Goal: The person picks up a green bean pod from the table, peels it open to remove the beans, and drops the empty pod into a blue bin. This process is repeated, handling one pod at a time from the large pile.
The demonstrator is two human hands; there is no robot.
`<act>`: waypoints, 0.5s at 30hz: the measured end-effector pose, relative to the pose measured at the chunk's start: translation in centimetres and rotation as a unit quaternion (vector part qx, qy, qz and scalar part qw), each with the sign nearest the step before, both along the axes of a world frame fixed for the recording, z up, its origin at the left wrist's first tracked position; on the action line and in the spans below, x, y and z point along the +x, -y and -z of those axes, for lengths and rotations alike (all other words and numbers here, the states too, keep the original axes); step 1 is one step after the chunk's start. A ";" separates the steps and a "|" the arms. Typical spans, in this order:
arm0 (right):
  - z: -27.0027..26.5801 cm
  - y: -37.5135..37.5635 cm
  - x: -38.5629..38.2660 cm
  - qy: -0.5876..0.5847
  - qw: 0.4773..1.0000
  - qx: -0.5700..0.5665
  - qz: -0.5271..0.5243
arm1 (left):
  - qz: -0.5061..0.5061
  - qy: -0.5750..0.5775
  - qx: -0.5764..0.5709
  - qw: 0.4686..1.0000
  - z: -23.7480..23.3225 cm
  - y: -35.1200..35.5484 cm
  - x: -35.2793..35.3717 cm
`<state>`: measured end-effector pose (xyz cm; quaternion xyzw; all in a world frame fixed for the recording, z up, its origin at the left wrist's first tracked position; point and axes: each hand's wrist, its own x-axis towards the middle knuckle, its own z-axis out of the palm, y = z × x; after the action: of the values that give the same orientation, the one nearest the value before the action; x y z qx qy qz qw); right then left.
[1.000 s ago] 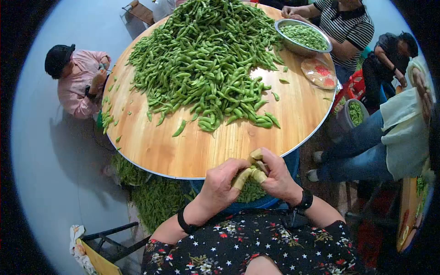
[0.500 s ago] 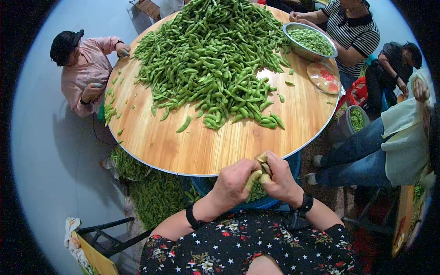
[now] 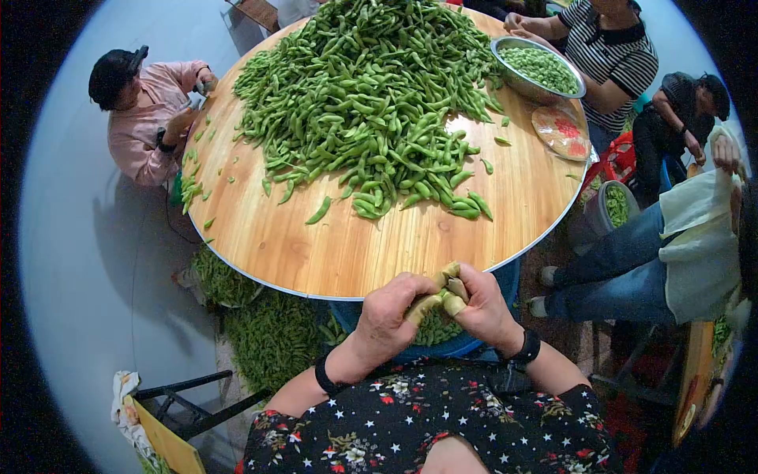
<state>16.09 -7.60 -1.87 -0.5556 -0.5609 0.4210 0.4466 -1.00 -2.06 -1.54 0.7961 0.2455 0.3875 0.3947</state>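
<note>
My left hand [image 3: 392,314] and my right hand [image 3: 483,308] meet above the blue tub [image 3: 472,345], just off the table's near edge. Tan covers sit on the thumbs and some fingertips. Both hands are closed, fingertips pinched together around what looks like an edamame pod [image 3: 452,286], mostly hidden by the fingers. Shelled green beans [image 3: 436,329] lie in the tub below. A large heap of edamame pods [image 3: 371,103] covers the far middle of the round wooden table [image 3: 332,257], and a few loose pods lie at its front.
A metal bowl of shelled beans [image 3: 539,71] and a patterned round fan-like disc [image 3: 560,133] are at the table's right. Co-workers sit left and right; another person stands at the right. Empty-looking pods [image 3: 272,336] pile on the floor, near a stool [image 3: 166,434].
My left hand has shifted slightly left and its thumb has turned, while the right hand stays nearly still. The co-worker at the left has brought the near hand up toward the table.
</note>
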 end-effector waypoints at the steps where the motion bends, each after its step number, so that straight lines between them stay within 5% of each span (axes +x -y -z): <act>1: 0.0 -0.1 -0.1 0.015 1.000 -0.005 -0.006 | 0.002 -0.016 0.011 1.000 -0.2 0.0 -0.2; 7: 0.8 -0.8 -0.8 0.126 0.982 0.115 -0.087 | -0.001 -0.048 -0.022 0.999 -1.3 1.3 -2.2; 9: 0.8 -0.5 -0.4 0.148 0.980 0.075 -0.113 | -0.056 -0.048 -0.027 0.997 -2.4 1.8 -4.6; 11: 0.1 -0.5 0.3 0.116 0.972 0.037 -0.201 | -0.068 -0.197 -0.044 0.977 -4.2 0.5 -7.8; 13: -0.2 -0.5 0.7 0.141 0.964 0.044 -0.219 | -0.091 -0.420 -0.032 0.903 -5.9 -0.9 -9.8; 15: -0.8 -0.7 1.0 0.198 0.945 0.058 -0.255 | -0.089 -0.399 0.072 0.910 -6.2 -3.5 -9.6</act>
<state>17.07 -6.89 -1.07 -0.4397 -0.7843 0.3689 0.2356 -10.55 1.47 4.69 0.8852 0.4243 0.0878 0.1696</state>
